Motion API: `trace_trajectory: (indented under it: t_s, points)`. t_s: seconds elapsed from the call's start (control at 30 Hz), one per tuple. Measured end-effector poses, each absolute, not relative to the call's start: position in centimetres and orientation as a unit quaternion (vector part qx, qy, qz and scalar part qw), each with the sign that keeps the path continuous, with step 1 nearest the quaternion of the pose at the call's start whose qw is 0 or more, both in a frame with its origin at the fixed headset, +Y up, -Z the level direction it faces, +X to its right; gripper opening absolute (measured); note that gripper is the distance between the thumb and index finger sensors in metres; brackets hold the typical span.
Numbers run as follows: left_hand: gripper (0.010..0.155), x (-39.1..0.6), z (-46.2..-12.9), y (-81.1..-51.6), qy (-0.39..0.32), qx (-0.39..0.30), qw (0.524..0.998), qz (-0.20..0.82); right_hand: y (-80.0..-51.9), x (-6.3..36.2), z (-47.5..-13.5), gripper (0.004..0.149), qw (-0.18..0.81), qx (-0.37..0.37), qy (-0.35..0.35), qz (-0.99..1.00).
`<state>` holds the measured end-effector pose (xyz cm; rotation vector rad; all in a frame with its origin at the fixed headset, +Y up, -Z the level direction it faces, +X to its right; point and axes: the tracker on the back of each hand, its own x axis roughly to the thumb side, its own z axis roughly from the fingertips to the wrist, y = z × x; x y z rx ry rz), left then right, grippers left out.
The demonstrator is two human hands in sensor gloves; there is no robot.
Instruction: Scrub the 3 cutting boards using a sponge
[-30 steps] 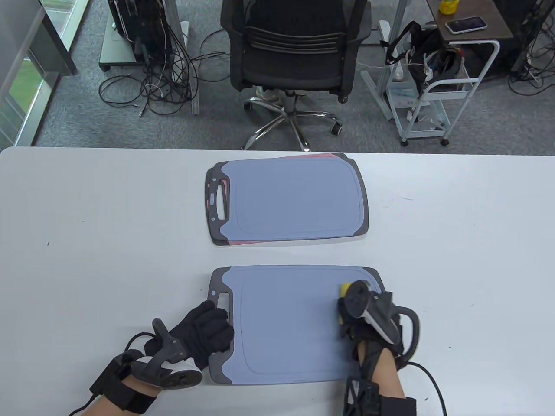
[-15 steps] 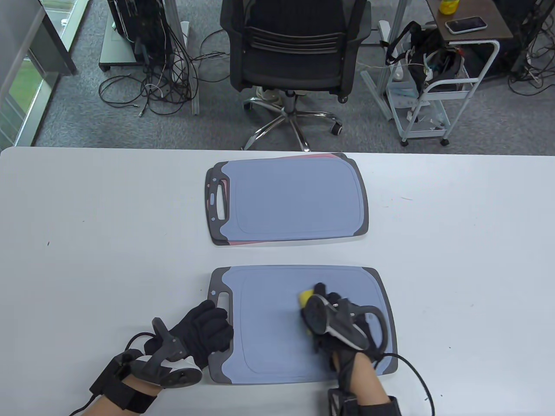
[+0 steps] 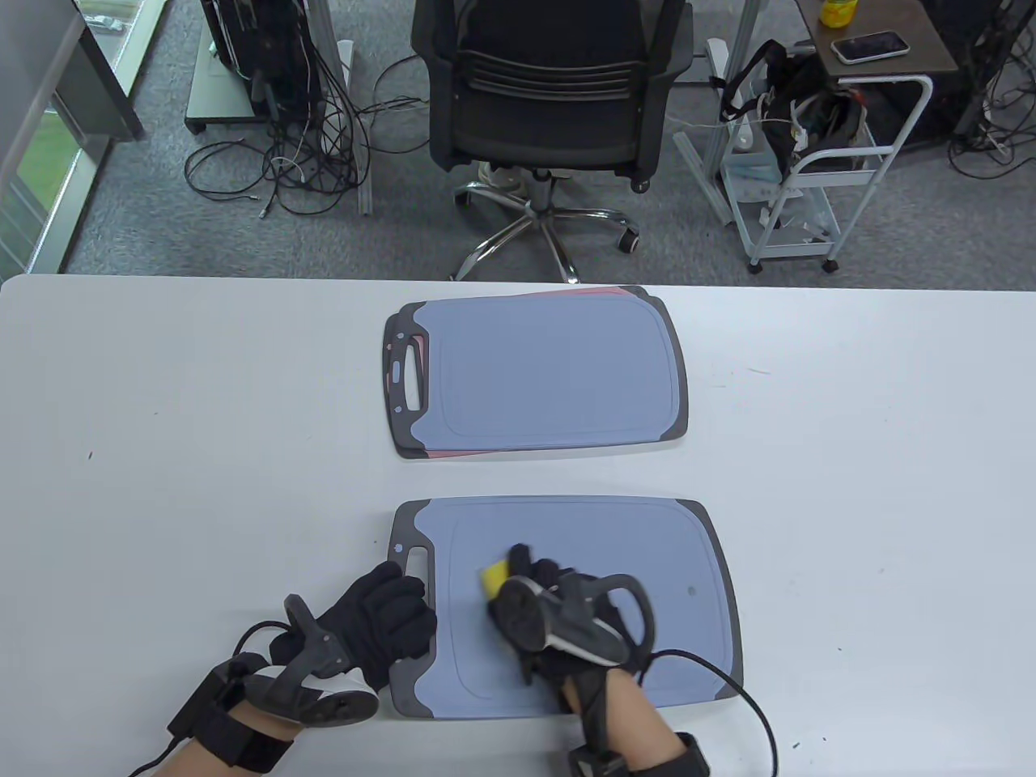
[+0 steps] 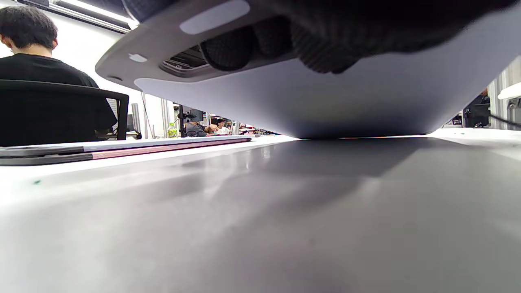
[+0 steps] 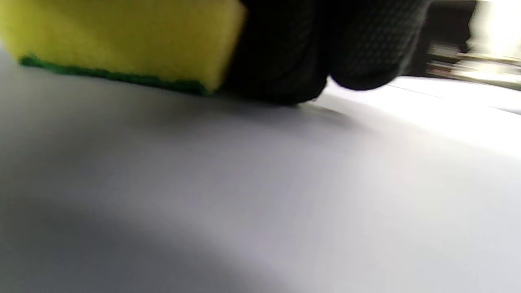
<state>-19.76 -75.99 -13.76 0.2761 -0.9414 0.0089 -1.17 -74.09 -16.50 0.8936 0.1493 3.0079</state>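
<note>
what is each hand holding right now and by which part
The right hand grips the yellow sponge from above, scouring side on the near cutting board. The left hand holds that board's handle end.

Count, table view:
- Cutting boards: 3 total. 1 blue board (image 3: 566, 607) nr table's (image 3: 162, 405) front edge; 2 stacked nr the far edge, blue top board (image 3: 534, 376) w/ pink board (image 3: 603, 292) under it, only slivers showing.
- Sponge (image 3: 494, 579): 1, yellow w/ green scrub face.
- Gloved hands: 2, left hand (image 3: 380, 619), right hand (image 3: 558, 615).
- Trackers: 2, 1 per hand.
</note>
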Motion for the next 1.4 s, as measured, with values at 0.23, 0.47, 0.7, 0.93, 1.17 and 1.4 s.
trace_trajectory:
  t_s: [0.23, 0.47, 0.7, 0.93, 1.17, 1.4]
  points:
    - [0.043, -19.8, -13.9, -76.0, -0.453, 0.129, 0.882, 0.009, -75.4, 5.0, -18.2, 0.074, 0.026, 0.156, 0.076, 0.985]
    - [0.043, -19.8, -14.0, -76.1, -0.451, 0.128, 0.883, 0.014, -78.0, 23.5, -18.6, 0.072, 0.059, -0.183, 0.120, 0.974]
    - [0.043, -19.8, -13.9, -76.1, -0.451, 0.128, 0.883, 0.012, -75.8, 8.9, -18.4, 0.073, 0.025, 0.091, 0.074, 0.993]
    - [0.042, -19.7, -13.7, -76.0, -0.455, 0.133, 0.880, 0.008, -73.8, -1.4, -14.1, 0.075, -0.064, 0.298, 0.029, 0.952]
    - [0.043, -19.7, -13.9, -76.0, -0.453, 0.127, 0.882, 0.013, -77.2, 17.3, -18.5, 0.073, 0.000, -0.047, 0.089, 0.995]
    - [0.043, -19.7, -13.8, -76.0, -0.450, 0.128, 0.884, 0.009, -77.3, 19.6, -18.8, 0.074, -0.018, -0.094, 0.107, 0.990]
